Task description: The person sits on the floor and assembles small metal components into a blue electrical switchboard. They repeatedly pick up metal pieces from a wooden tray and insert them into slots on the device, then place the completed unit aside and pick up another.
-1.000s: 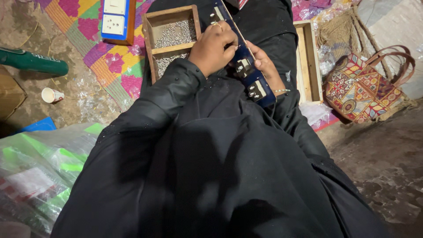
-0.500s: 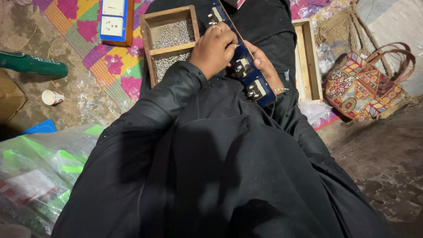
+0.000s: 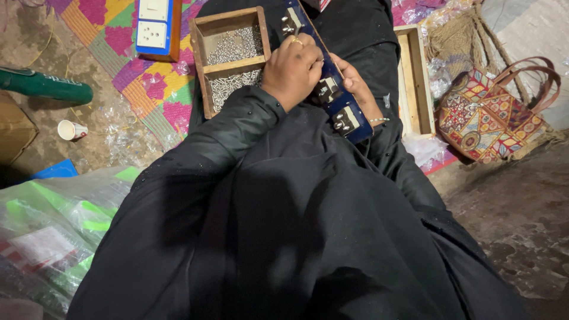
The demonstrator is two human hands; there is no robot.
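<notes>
So there's one long dark blue strip (image 3: 332, 95) lying across the lap of a person in black, running from the top middle down toward the right. I count three small metal-fitted sockets on it that I can see: one near the top, two lower down. The left hand (image 3: 293, 71) is curled down on top of the strip with a ring on one finger, fingers bent tight; I can't tell if it's pinching anything small underneath. The right hand (image 3: 355, 89) is under the strip's far edge, cupping it from the side, mostly hidden.

Just left of the hands sits one wooden tray (image 3: 231, 56) with two compartments, both full of little silvery screws, way too many to count. One more wooden tray (image 3: 412, 83) is on the right, narrow, nothing visible inside.

Other stuff around: one blue and white switch board (image 3: 155, 26) on a colourful mat (image 3: 142, 83), one paper cup (image 3: 71, 129), one green tube (image 3: 44, 86), one patterned bag (image 3: 492, 115) with two handles, and a heap of clear plastic packets (image 3: 53, 231) with green strips, bottom left.
</notes>
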